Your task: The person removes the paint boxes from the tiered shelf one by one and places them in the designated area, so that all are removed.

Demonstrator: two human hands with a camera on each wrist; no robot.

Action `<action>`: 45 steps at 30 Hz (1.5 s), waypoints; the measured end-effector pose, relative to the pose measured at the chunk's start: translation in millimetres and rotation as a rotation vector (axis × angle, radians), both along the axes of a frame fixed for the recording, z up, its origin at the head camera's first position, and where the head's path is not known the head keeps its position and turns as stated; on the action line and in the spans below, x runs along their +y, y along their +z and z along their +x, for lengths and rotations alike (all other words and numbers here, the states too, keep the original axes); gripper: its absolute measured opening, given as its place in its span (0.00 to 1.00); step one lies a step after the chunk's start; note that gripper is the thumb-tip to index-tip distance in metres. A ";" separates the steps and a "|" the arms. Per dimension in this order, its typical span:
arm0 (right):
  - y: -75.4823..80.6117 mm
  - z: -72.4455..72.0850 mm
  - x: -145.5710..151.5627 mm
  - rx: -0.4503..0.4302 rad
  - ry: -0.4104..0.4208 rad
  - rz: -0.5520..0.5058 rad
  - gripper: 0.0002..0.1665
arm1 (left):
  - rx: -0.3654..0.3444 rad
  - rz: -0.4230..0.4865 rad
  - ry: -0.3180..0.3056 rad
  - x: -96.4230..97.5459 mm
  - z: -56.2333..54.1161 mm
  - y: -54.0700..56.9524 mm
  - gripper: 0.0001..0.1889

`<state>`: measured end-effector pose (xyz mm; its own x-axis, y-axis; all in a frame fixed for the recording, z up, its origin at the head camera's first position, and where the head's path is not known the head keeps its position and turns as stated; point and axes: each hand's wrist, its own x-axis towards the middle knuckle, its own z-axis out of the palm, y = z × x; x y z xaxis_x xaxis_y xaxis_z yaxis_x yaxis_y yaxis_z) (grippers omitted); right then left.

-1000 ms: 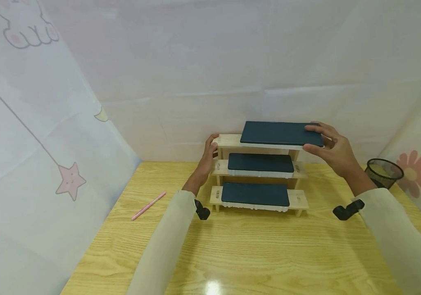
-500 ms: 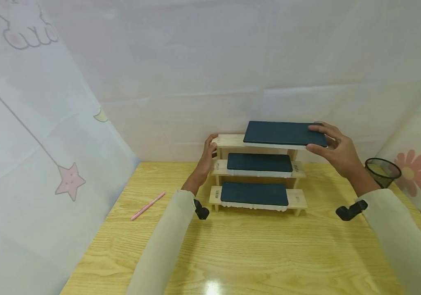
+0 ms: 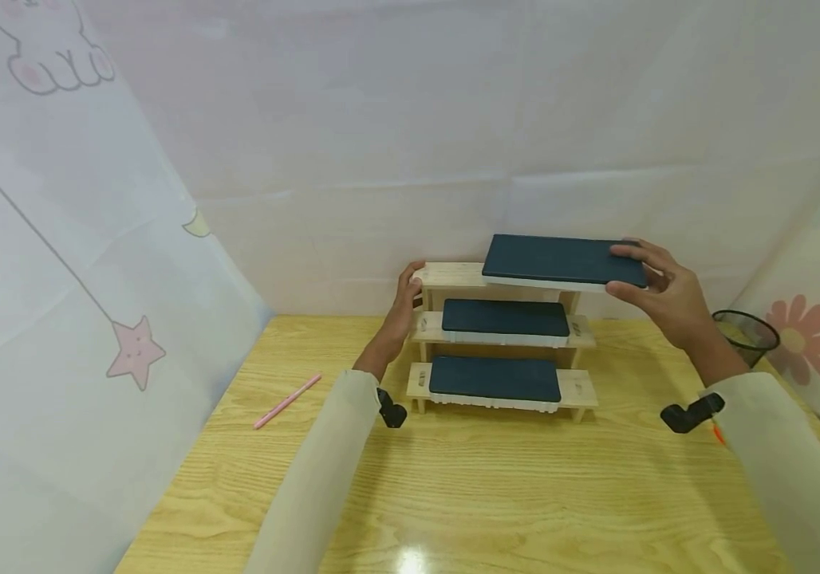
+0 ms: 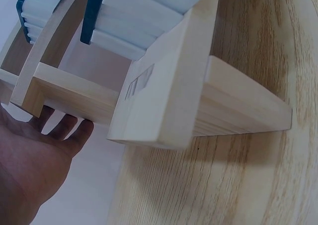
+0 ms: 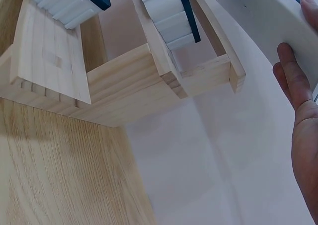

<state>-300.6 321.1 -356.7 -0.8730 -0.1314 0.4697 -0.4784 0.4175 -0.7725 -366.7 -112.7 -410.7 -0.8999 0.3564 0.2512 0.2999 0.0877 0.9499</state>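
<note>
A three-tier wooden rack stands on the table. My left hand holds its upper left end; in the left wrist view, curled fingers touch the wood there. A flat white box with a dark blue lid is over the top tier, its right end sticking out past the rack. My right hand grips that end, thumb at the front and fingers on top and behind. Similar ribbed white boxes with dark blue lids sit on the middle tier and the bottom tier.
A pink pen lies on the table left of the rack. Behind my right forearm stands a black mesh cup. A small orange object peeks out beside the right sleeve. Pale printed cloth hangs close behind the table.
My right hand has moved the top box to the right, uncovering more of the top tier's left part. The left hand has stayed on the rack. The orange object has come into view.
</note>
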 end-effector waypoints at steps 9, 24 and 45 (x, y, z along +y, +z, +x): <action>-1.0 3.0 6.9 -0.026 0.001 -0.015 0.34 | -0.007 -0.014 0.001 1.3 2.9 0.9 0.28; 1.2 7.1 15.6 -0.020 -0.044 0.010 0.35 | 0.002 -0.002 -0.007 2.6 1.7 0.9 0.28; -0.3 14.3 28.0 0.014 -0.059 -0.006 0.35 | 0.013 -0.004 0.000 3.2 2.9 0.8 0.28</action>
<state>-286.4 349.1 -357.0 -0.8725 -0.0771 0.4825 -0.4639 0.4407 -0.7684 -363.9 -109.5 -409.8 -0.8965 0.3574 0.2618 0.3126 0.0914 0.9455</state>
